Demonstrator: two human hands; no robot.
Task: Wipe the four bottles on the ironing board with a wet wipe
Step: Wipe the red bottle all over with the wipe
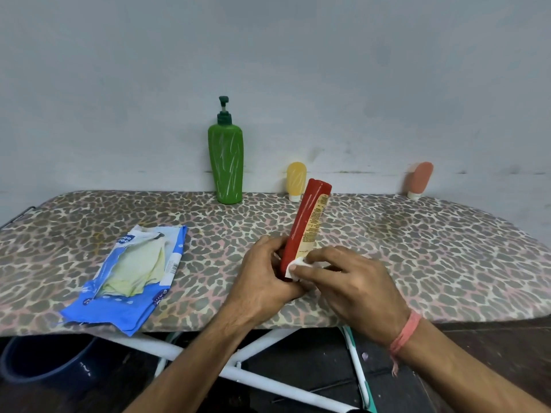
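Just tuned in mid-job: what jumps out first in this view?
Front and centre, the left hand grips the low end of a tilted red bottle while the right hand presses a white wipe against it. A tall green pump bottle stands upright at the wall behind. An opened blue wipes pack lies flat on the leopard-print ironing board, to the left.

A pale grey-blue wall (268, 55) fills the upper view, scuffed with dark marks low down. Against it stands the leopard-print surface (417, 248) on white metal legs (262, 347). Below lies a dark floor (492, 347), possibly wood planks. A dark blue bucket (44, 362) sits beneath at left.
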